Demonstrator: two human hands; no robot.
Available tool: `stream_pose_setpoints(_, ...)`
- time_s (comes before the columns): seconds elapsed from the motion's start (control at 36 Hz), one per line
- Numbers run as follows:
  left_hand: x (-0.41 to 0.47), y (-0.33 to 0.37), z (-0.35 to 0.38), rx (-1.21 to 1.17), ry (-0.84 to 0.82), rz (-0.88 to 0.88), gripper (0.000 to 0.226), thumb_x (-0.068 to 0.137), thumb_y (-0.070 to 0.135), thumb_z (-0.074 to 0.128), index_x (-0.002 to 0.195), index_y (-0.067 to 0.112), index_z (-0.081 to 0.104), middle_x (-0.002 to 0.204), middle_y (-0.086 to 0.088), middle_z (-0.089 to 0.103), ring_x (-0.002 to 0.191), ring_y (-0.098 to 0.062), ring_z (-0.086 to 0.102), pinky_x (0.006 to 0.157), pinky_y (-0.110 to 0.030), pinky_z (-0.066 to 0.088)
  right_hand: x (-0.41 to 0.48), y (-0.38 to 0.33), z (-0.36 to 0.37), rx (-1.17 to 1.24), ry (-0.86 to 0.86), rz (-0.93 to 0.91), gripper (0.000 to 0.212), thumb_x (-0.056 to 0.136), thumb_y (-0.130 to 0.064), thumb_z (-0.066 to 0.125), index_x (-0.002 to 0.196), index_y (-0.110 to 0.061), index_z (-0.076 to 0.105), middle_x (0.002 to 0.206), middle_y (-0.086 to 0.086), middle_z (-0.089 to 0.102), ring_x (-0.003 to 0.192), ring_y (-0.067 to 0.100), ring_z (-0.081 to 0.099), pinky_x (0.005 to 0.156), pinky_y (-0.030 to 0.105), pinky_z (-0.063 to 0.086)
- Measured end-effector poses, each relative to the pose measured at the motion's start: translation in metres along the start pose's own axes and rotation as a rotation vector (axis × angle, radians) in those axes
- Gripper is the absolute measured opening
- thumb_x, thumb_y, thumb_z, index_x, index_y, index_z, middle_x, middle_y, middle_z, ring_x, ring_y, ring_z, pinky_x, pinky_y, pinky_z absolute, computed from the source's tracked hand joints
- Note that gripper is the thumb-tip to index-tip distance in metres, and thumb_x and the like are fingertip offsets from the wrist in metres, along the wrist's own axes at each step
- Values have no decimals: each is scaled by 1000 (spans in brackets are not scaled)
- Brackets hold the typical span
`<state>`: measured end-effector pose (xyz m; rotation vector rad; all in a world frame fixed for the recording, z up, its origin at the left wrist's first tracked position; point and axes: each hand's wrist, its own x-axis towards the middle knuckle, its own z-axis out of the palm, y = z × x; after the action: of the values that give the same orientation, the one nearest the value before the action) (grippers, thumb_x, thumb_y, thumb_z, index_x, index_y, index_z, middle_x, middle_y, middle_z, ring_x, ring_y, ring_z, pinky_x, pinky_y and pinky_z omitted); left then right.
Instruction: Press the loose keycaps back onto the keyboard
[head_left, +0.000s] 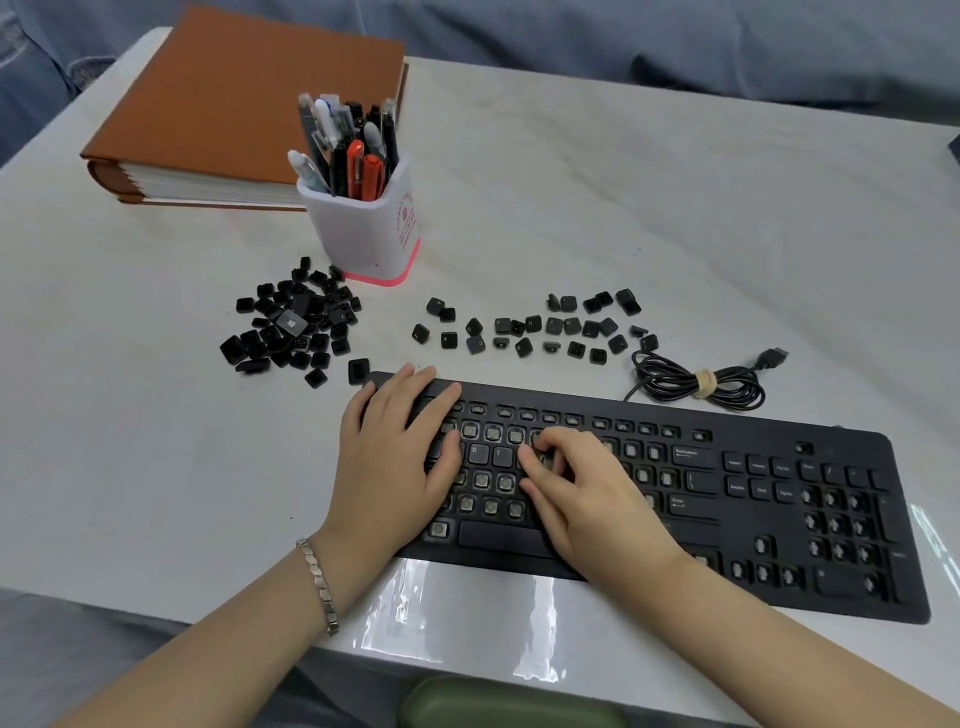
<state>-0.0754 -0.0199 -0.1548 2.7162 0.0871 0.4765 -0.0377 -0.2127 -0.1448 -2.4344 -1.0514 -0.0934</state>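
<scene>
A black keyboard lies on the white table, with most letter sockets bare; the R and T keycaps sit in place. My left hand lies flat on the keyboard's left end, fingers straight. My right hand has its fingers curled, and thumb and forefinger pinch a small keycap down just right of the T key. Behind the keyboard to the left is a pile of loose black keycaps. A spread-out row of keycaps lies behind its middle.
A white pen holder full of pens stands behind the pile, with a thick brown book beyond it. The keyboard's coiled cable lies at the back right. A green padded object sits below the table's near edge.
</scene>
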Motion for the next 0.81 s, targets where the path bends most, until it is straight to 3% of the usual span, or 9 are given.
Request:
stream_pose_setpoints(0.11, 0, 0, 0, -11, -2, -6, 40, 87, 29, 44, 117, 13, 65, 126, -9, 59, 124, -23, 45, 107, -41, 24, 14, 2, -15, 177, -99, 86, 36, 89, -34, 47, 88, -7, 71, 89, 2, 56, 71, 6, 45, 74, 16, 38)
stream_pose_setpoints(0.17, 0, 0, 0, -22, -4, -13, 41, 87, 29, 44, 117, 13, 65, 126, -9, 59, 125, -23, 45, 108, -41, 24, 32, 8, -31, 268, -171, 160, 33, 89, -38, 53, 83, -13, 73, 86, -6, 58, 75, 4, 51, 78, 17, 37)
stream_pose_setpoints(0.25, 0, -1, -1, -31, -11, -15, 41, 87, 29, 44, 117, 12, 65, 126, -9, 59, 125, -23, 45, 108, -40, 22, 68, 30, -47, 210, -88, 218, 17, 88, -20, 60, 99, -14, 72, 90, -5, 63, 80, 8, 52, 78, 20, 37)
stream_pose_setpoints(0.31, 0, -1, 0, -32, -8, -10, 40, 87, 29, 45, 117, 12, 66, 125, -9, 59, 124, -24, 47, 108, -41, 24, 95, 47, -54, 160, -24, 278, 22, 86, -12, 62, 107, -13, 69, 99, 0, 66, 85, 7, 51, 77, 16, 32)
stream_pose_setpoints(0.44, 0, -1, -1, -29, 0, -1, 39, 87, 28, 46, 116, 12, 66, 124, -9, 60, 123, -26, 50, 106, -43, 27, 143, 83, -52, 40, -123, 353, 30, 87, -15, 63, 117, -13, 63, 118, 5, 63, 106, 17, 54, 80, 14, 30)
stream_pose_setpoints(0.67, 0, -2, 0, -23, 18, 14, 38, 86, 27, 47, 114, 12, 67, 124, -9, 60, 122, -26, 51, 105, -44, 29, 172, 85, -36, -41, -332, 367, 25, 86, -9, 63, 110, -15, 67, 109, 8, 65, 96, 20, 59, 77, 23, 41)
stream_pose_setpoints(0.81, -1, -2, 0, -20, 17, 11, 38, 85, 28, 47, 114, 13, 67, 124, -9, 60, 122, -25, 50, 106, -43, 29, 174, 84, -34, -57, -362, 363, 23, 83, -6, 63, 102, -16, 71, 100, 6, 68, 87, 19, 61, 79, 27, 48)
